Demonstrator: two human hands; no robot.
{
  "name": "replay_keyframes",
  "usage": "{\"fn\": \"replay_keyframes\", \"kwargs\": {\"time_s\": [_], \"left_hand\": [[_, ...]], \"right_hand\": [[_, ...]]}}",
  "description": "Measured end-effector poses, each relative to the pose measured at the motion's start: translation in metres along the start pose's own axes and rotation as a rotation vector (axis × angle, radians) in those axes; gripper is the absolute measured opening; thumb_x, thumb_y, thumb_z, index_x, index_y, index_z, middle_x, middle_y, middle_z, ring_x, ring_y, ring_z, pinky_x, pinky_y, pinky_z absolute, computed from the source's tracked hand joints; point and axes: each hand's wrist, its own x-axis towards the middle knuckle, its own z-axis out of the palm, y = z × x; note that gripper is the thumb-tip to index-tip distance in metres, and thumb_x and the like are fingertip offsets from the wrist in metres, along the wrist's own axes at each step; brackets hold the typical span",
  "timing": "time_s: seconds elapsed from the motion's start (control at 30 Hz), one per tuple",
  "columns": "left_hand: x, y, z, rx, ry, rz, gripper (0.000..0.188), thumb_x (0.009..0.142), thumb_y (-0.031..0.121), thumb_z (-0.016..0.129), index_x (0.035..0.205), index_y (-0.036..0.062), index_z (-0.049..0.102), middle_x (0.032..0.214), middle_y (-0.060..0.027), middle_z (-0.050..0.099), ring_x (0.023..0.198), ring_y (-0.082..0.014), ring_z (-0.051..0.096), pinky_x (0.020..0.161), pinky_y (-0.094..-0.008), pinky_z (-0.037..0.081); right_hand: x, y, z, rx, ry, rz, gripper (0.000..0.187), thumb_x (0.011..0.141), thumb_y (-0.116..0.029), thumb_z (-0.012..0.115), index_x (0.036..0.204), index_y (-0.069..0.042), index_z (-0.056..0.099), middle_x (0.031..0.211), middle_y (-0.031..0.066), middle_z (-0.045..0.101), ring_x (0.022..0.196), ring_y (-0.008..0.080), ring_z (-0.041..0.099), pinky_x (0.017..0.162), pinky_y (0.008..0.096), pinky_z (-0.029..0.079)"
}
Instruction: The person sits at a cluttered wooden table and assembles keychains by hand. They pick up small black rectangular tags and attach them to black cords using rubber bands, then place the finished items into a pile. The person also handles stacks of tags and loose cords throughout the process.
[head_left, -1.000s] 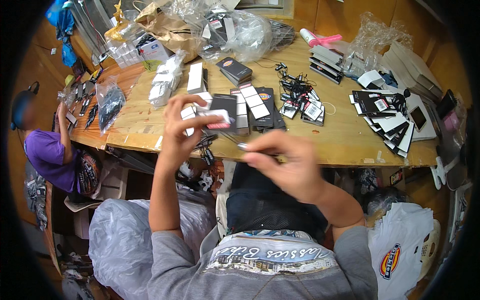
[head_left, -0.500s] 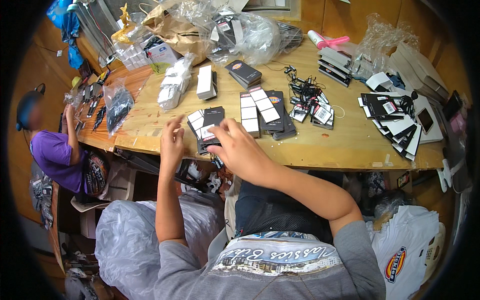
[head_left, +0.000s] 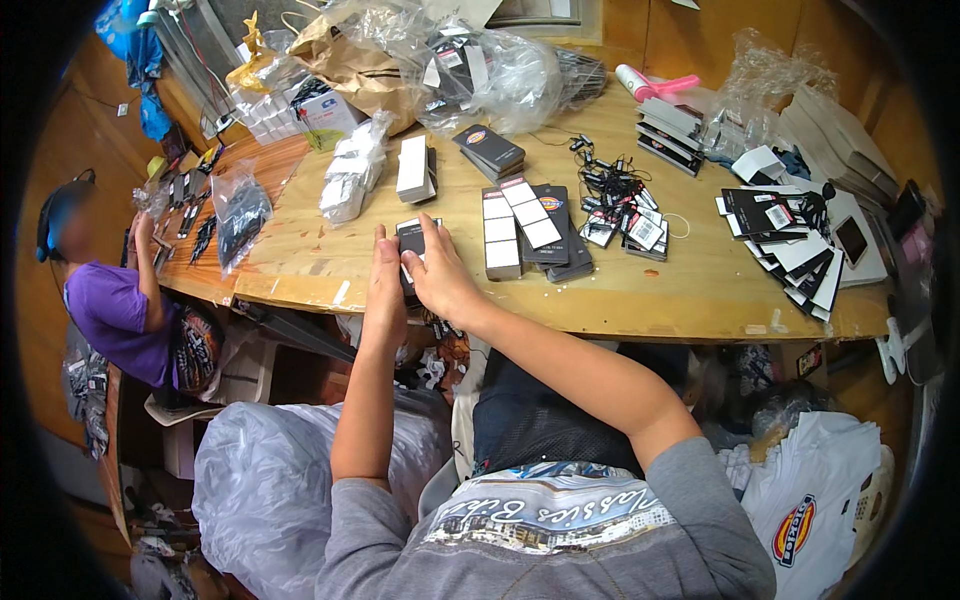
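Observation:
At the near edge of the table, a pile of black hang tags (head_left: 409, 237) stands between my hands. My left hand (head_left: 384, 283) presses along its left side, fingers straight and pointing away from me. From the right, my right hand (head_left: 442, 281) closes on the same pile, thumb toward the left hand. The palms hide most of the pile. Just right of it lie a stack of white label cards (head_left: 500, 240), one strip of labels (head_left: 530, 212) slanting across, and more black hang tags (head_left: 572, 255).
Farther back stand white cards (head_left: 412, 165) and a black tag stack (head_left: 489, 148). Tangled black cords (head_left: 610, 185) and fanned tags (head_left: 795, 235) lie to the right. A person in purple (head_left: 115, 310) works at the left. A big plastic bag (head_left: 265, 490) sits below the table.
My hands have come together from above the spread tags and now press the pile from both sides. The loose tags that lay fanned there are gathered between the palms.

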Motion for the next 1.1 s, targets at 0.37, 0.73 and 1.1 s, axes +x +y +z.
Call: {"fn": "replay_keyframes", "kwargs": {"time_s": [0.37,0.73,1.1], "left_hand": [[0.032,0.028,-0.001,0.700,-0.017,0.398,0.036,0.073,0.017,0.056,0.105,0.0054,0.049,0.104,-0.0097,0.048,0.099,-0.0225,0.042,0.085,-0.0323,0.032],[0.101,0.010,0.096,1.289,-0.412,0.213,0.070,0.055,0.052,0.065,0.101,0.0002,0.052,0.104,-0.0170,0.049,0.099,-0.0327,0.040,0.083,-0.0384,0.033],[0.095,0.041,0.083,0.025,-0.247,0.044,0.032,0.069,0.005,0.060,0.098,0.0024,0.046,0.081,-0.0052,0.055,0.074,-0.0121,0.053,0.064,-0.0261,0.043]], "right_hand": [[0.019,-0.026,-0.114,-0.340,-0.021,-0.279,0.023,0.071,0.000,0.050,0.092,-0.004,0.058,0.104,0.0105,0.052,0.095,0.0220,0.049,0.083,0.0288,0.036],[0.060,0.015,-0.190,-0.836,-0.278,0.114,0.062,0.045,-0.018,0.076,0.099,0.001,0.052,0.097,0.0168,0.054,0.090,0.0263,0.052,0.076,0.0308,0.041],[0.072,0.035,-0.197,-0.237,-0.094,0.182,0.032,0.053,-0.007,0.072,0.078,0.001,0.054,0.067,0.0115,0.058,0.055,0.0178,0.056,0.049,0.0267,0.045]]}}
